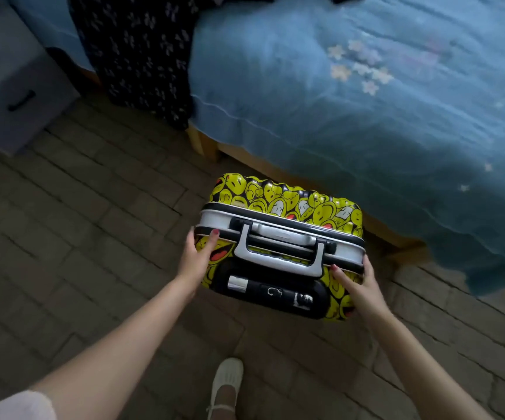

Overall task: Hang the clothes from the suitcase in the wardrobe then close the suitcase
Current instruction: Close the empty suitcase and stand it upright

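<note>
Both hands clamped on the shut suitcase, standing on the floor by the bed.

The left hand wraps the suitcase's near-left corner, thumb lying up along the silver frame; the right hand grips the near-right corner the same way, fingers curled round the edge. Both arms are stretched forward and down. It's one yellow smiley-print case, closed, upright on the brick-pattern floor, one silver carry handle on top between the hands. Behind it sits one bed with a blue cover, one dark floral garment hanging off its edge, one grey drawer unit with two dark pulls, and one white shoe below.
</note>
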